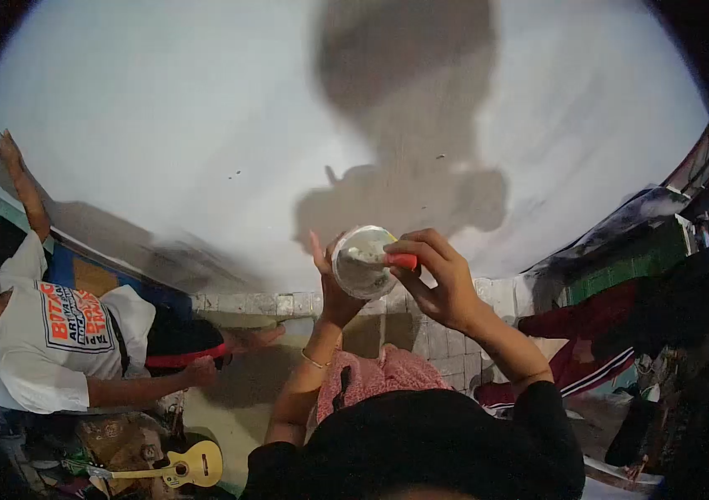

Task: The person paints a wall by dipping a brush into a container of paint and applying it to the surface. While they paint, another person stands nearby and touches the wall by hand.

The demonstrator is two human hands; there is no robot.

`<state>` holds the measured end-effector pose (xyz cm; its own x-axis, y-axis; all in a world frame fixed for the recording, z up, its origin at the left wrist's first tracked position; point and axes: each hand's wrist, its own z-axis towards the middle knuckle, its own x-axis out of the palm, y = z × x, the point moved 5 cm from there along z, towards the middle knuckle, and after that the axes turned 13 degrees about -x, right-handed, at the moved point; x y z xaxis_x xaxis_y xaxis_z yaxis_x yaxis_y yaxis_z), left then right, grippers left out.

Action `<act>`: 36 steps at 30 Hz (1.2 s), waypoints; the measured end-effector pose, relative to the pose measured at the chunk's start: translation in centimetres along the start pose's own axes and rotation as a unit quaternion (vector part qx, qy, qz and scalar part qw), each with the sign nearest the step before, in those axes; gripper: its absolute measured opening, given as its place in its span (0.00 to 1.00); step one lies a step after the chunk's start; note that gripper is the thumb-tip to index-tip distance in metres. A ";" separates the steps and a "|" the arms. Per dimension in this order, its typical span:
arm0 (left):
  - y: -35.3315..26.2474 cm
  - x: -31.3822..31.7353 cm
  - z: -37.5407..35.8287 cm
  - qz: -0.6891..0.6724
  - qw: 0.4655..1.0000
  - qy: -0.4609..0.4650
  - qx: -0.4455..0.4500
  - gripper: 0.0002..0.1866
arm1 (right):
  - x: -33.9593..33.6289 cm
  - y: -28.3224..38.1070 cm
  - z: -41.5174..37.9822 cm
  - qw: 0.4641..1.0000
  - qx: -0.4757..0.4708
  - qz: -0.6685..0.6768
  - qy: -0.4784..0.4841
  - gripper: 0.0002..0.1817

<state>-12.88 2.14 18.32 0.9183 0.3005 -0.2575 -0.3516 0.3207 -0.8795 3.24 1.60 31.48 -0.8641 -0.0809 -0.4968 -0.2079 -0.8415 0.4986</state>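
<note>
My left hand (338, 293) is wrapped around the side of a round, clear plastic tub (369, 288), tilted so its mouth faces me. Pale paste smears the inside of the tub. Between the thumb and fingers of my right hand (439, 282) is the red handle of a putty knife (402, 261). Its paste-coated blade reaches into the tub. Both hands are held in front of a white wall (204, 108), on which my shadow falls.
At left, a person in a white printed shirt (17, 350) reaches one hand up against the wall. A yellow guitar (203, 463) lies at lower left. Maroon trousers with white stripes (592, 350) show another person at right. Pale tiles (446, 346) run along the wall's foot.
</note>
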 end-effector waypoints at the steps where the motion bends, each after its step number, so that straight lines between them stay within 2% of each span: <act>1: -0.4 -0.4 0.1 0.031 0.999 -0.006 0.014 0.72 | 0.2 0.8 0.3 0.999 -0.052 0.011 0.006 0.16; 2: -1.2 -0.6 0.3 0.061 0.998 -0.013 0.028 0.72 | 0.1 1.5 0.6 0.995 -0.100 -0.010 0.005 0.18; 6: -1.9 -1.5 1.2 0.065 0.998 0.016 0.010 0.72 | -0.4 1.9 0.7 0.989 -0.145 0.017 -0.001 0.19; 8: -0.9 -1.7 1.0 -0.071 0.996 0.005 -0.054 0.70 | -0.2 1.8 0.2 0.993 -0.110 0.015 0.040 0.19; 9: -0.2 -1.6 0.9 -0.072 0.996 0.003 -0.054 0.70 | 0.0 1.7 0.2 0.993 -0.112 0.016 0.043 0.19; 11: -0.1 -1.7 0.6 -0.049 0.999 -0.006 0.015 0.69 | 0.4 1.8 0.0 0.990 -0.134 0.037 0.002 0.16; 12: -0.3 -2.0 0.4 -0.050 0.999 -0.006 0.014 0.69 | 0.9 1.9 -0.2 0.990 -0.133 0.037 0.003 0.16; 14: -0.4 -2.2 0.3 -0.056 0.998 0.009 -0.041 0.69 | 1.0 1.5 -0.5 0.996 -0.069 0.019 -0.052 0.16; 15: -0.2 -2.2 0.2 -0.057 0.997 0.009 -0.042 0.69 | 1.3 1.2 -0.6 0.996 -0.068 0.019 -0.052 0.16; 17: 0.3 -2.3 0.0 -0.013 0.998 0.005 -0.059 0.69 | 1.3 0.0 -0.8 0.992 0.003 0.053 -0.112 0.13; 19: 0.4 -2.2 0.1 -0.006 0.998 0.000 -0.058 0.67 | 0.6 0.1 0.1 0.994 -0.007 0.009 -0.106 0.12; 21: 0.7 -2.2 0.0 0.000 0.998 -0.006 -0.056 0.65 | -0.2 -1.0 0.4 0.982 0.069 0.041 -0.171 0.10; 22: 1.4 -2.1 -0.2 0.030 0.998 -0.003 -0.055 0.62 | -0.5 -1.4 0.5 0.980 0.090 0.037 -0.174 0.09; 24: 1.8 -2.1 -0.2 0.060 0.997 -0.002 -0.053 0.60 | -0.6 -1.6 0.4 0.980 0.093 0.022 -0.175 0.09; 26: 2.2 -1.9 -0.6 0.021 0.998 0.034 -0.050 0.55 | -0.5 -2.1 0.0 0.980 0.099 0.008 -0.175 0.09; 29: 3.5 -1.0 -1.2 0.015 0.996 0.006 -0.087 0.52 | -0.7 -2.6 -0.9 0.977 0.098 -0.027 -0.187 0.08; 36: 3.5 -0.7 -2.0 -0.002 0.996 0.009 -0.089 0.48 | -1.8 -1.5 -1.2 0.973 0.056 -0.075 -0.212 0.09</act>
<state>-14.44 1.26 14.62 0.9229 0.2837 -0.2602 -0.3122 0.1559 -0.9371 5.69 2.36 30.82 -0.9266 0.2866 -0.2436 -0.3746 -0.7610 0.5297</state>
